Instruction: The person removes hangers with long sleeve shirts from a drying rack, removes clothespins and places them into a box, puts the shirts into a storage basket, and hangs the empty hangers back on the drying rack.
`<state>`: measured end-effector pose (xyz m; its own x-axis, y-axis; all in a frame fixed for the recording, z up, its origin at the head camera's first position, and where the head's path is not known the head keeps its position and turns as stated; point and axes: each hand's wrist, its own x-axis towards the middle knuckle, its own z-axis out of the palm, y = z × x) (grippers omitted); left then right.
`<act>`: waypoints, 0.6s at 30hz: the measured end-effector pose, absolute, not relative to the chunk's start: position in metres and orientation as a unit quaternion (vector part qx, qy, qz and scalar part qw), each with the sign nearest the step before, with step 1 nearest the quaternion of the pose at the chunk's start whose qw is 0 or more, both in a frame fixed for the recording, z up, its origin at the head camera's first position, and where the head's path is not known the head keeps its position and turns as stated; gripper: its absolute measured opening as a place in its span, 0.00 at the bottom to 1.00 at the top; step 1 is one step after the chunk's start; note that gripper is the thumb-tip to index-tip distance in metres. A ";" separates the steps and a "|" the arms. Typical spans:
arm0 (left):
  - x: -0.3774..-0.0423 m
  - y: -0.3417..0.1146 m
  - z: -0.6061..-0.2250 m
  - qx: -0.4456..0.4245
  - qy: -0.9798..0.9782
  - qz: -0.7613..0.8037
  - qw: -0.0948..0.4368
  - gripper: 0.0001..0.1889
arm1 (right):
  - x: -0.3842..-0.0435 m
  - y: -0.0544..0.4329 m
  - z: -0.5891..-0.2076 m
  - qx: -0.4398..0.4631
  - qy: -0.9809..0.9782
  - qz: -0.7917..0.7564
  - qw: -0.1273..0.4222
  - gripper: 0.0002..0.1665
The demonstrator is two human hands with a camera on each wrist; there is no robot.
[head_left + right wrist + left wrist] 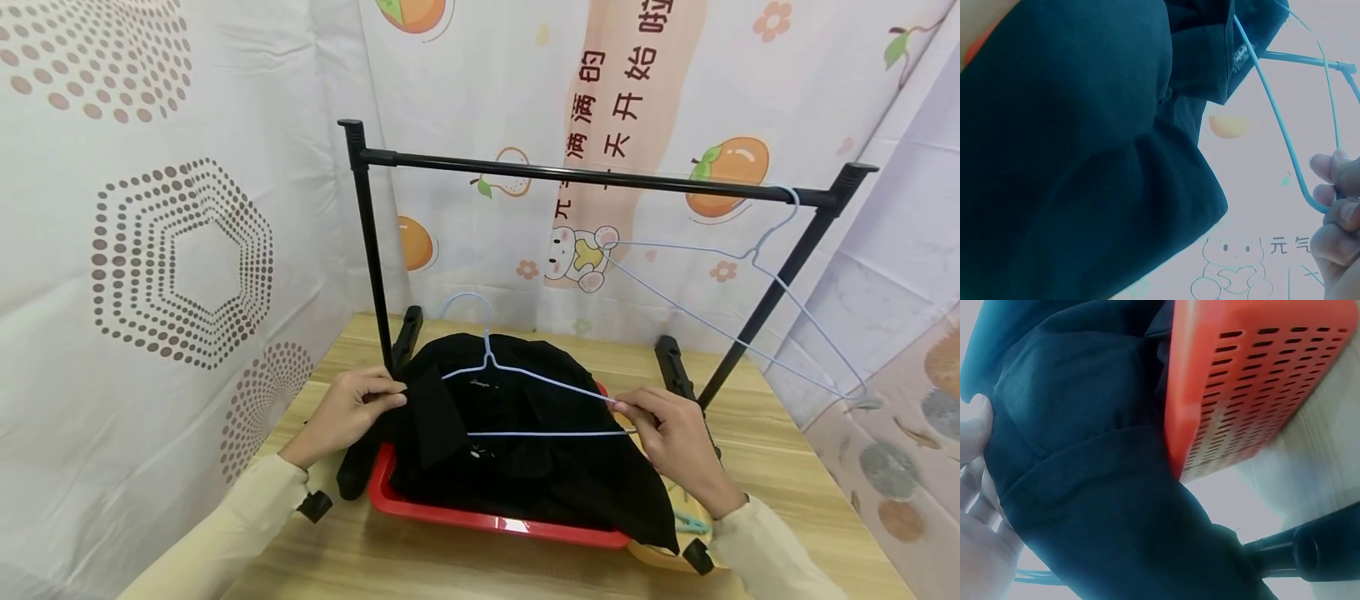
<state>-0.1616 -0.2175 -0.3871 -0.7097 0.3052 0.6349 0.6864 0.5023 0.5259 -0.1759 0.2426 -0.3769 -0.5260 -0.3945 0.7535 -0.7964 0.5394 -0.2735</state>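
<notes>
A black garment [600,483] with small white printing is heaped over a red basket [510,523]. Across it lies a light-blue wire hanger [487,343], hook upward. My left hand [348,412] pinches a folded edge of the garment between thumb and fingers, and that cloth hides the hanger's left end. In the left wrist view the thumb [979,419] presses the dark fabric's edge. With my right hand [671,442] I grip the hanger's right corner, which sits outside the cloth. The right wrist view shows those fingers [1335,244] curled round the bent wire.
A black rack [525,171] stands behind the basket, with its feet on the wooden table [300,550]. Another light-blue hanger [675,312] hangs at its right end. Right of the basket, partly covered, is a yellow container [660,557] with a green clip-like item [690,523]. Printed curtains enclose the table.
</notes>
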 end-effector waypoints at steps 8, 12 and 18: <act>-0.161 -0.223 -0.392 -0.296 -0.830 -0.406 0.243 0.09 | -0.177 0.260 -0.383 0.346 -0.826 0.307 0.323 0.16; -0.161 -0.227 -0.395 -0.290 -0.835 -0.401 0.242 0.09 | -0.178 0.267 -0.386 0.337 -0.831 0.304 0.322 0.16; -0.163 -0.230 -0.399 -0.292 -0.835 -0.393 0.252 0.10 | -0.178 0.275 -0.387 0.335 -0.825 0.295 0.347 0.19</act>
<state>-0.1635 -0.2299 -0.3994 -0.7026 0.2884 0.6505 0.6853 0.5206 0.5093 -0.1780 0.2745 -0.3867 -0.5352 -0.3480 0.7697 -0.7575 0.6010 -0.2550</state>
